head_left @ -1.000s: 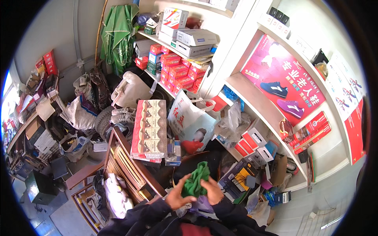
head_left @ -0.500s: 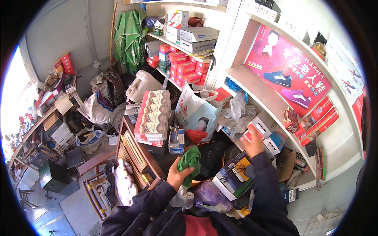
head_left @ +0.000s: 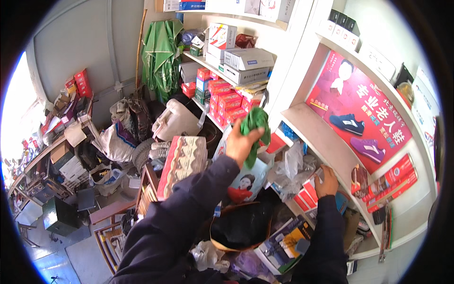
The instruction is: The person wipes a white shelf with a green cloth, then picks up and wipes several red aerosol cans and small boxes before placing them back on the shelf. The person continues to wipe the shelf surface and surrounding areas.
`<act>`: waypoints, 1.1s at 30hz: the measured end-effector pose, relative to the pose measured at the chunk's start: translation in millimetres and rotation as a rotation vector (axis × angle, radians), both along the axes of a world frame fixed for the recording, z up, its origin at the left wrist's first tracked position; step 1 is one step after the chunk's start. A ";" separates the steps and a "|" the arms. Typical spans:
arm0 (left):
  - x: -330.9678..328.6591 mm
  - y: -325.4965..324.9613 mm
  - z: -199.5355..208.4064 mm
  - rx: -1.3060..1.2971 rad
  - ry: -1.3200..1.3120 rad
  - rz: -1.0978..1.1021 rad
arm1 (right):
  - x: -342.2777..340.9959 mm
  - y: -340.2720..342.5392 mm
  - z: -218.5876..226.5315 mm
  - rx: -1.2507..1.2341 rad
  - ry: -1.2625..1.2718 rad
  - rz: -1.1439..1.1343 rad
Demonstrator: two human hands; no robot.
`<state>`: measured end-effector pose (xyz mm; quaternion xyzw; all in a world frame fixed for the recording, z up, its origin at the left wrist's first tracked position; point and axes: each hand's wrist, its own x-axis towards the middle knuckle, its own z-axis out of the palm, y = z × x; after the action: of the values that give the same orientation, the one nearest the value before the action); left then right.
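Observation:
A crumpled green cloth (head_left: pixel 256 124) is gripped in my left hand (head_left: pixel 242 145), raised in front of the shelves with the arm stretched forward. Behind and below it, partly covered by the hand and cloth, stands a white carrier bag (head_left: pixel 255 173) with a printed portrait. My right hand (head_left: pixel 326 182) is by the edge of the white shelf (head_left: pixel 318 135), its fingers partly curled, thumb apart, and nothing visible in them. Beside that hand are a red and white box (head_left: pixel 307 195) and clear plastic bags (head_left: pixel 292 166); whether the fingers touch the box I cannot tell.
A patterned carton (head_left: pixel 183 163) stands left of the carrier bag. Below my arms are a black seat-like object (head_left: pixel 241 225), a box of small goods (head_left: pixel 286 244) and a purple bag (head_left: pixel 255 264). Red boxes (head_left: pixel 229 102) fill the far shelf; a green tarp (head_left: pixel 161 57) hangs behind.
My left hand has moved up and forward with the green cloth, from low in front of me to shelf height. My right hand has shifted right, closer to the shelf edge. The view has turned slightly.

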<state>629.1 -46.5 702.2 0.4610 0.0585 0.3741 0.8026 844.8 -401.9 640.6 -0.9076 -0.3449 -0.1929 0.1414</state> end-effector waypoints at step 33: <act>350.9 80.9 -34.9 0.476 0.172 0.476 | 39.2 24.4 36.1 -0.145 -0.136 -0.143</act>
<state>980.0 34.4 667.3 0.6387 0.1428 0.5135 0.5549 884.1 -377.4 676.7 -0.9226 -0.3010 -0.2382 0.0374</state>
